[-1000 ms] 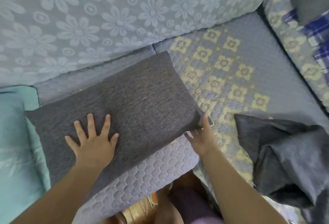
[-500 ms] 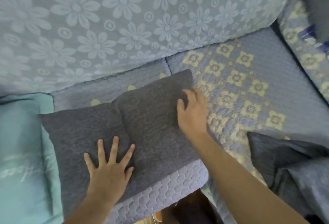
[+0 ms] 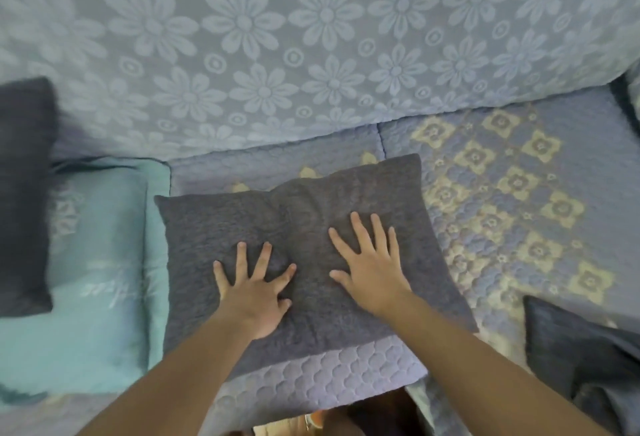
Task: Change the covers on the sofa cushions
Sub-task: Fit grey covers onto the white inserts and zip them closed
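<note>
The sofa backrest (image 3: 277,37), covered in pale blue cloth with a daisy pattern, fills the upper part of the view. Below it lies the quilted seat cover (image 3: 519,193), lilac-blue with yellow flower squares on the right part.

On the seat, near its front edge, lies the grey cushion (image 3: 277,213), flat on its back. Its long axis runs left to right, a little turned, so that the right far corner points toward the backrest and the right near corner reaches toward the front edge of the seat. Its left edge is just beside a turquoise pillow (image 3: 90,262), which lies on the seat at the left. On the far left of this pillow rests a dark grey cushion (image 3: 24,193), with its long axis going away from the person. At the lower right is a crumpled dark grey cover (image 3: 581,359), apart from the cushion.

The right hand (image 3: 370,272) lies flat on the right half of the grey cushion, fingers straight and spread, grasping nothing. The left hand (image 3: 254,291) presses the middle of it in the same way, palm down, fingers spread wide and released.
</note>
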Action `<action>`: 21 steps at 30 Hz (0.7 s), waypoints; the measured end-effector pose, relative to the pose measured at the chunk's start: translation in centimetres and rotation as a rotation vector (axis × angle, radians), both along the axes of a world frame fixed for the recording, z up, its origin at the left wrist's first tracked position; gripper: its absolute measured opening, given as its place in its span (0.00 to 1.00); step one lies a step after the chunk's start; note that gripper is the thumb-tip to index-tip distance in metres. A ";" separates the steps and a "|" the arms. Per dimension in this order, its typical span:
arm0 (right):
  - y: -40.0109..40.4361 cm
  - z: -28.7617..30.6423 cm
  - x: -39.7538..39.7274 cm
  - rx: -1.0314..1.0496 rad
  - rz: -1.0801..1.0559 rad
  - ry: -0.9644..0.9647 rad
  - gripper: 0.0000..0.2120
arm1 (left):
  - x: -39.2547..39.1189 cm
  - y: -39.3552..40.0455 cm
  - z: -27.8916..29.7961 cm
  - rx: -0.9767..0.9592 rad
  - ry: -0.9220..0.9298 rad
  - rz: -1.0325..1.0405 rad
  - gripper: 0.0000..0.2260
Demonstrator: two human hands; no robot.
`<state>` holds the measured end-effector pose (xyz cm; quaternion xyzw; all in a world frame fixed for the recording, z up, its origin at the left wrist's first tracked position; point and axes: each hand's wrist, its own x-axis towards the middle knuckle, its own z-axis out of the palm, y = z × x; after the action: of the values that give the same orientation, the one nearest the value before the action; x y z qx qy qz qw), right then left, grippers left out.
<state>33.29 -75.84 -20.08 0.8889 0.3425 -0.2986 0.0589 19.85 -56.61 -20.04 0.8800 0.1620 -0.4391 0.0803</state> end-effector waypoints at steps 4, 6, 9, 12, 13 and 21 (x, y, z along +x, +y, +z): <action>1.9 -2.4 3.9 -0.129 -0.114 -0.053 0.36 | -2.4 -0.8 2.4 -0.127 -0.595 0.113 0.22; 4.2 -1.9 4.3 -0.159 -0.123 -0.044 0.36 | -4.9 1.2 3.1 -0.113 -0.832 0.491 0.21; 4.3 -1.0 2.7 -0.171 -0.161 -0.055 0.37 | -10.9 6.7 2.3 -0.147 -0.555 1.128 0.19; 2.2 -0.5 1.0 -0.185 -0.160 -0.054 0.38 | -17.1 9.7 2.0 -0.125 -0.154 1.126 0.20; 1.7 -0.6 0.4 -0.176 -0.162 -0.054 0.38 | -18.1 10.4 2.3 -0.095 -0.194 1.101 0.19; -0.6 0.6 -3.4 -0.098 -0.373 0.010 0.37 | -9.1 10.8 3.1 -0.633 -0.545 1.390 0.33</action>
<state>29.92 -76.45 -19.45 0.9314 0.1570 -0.3253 0.0441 10.72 -45.79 -16.95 0.5900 0.5146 -0.0842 0.6165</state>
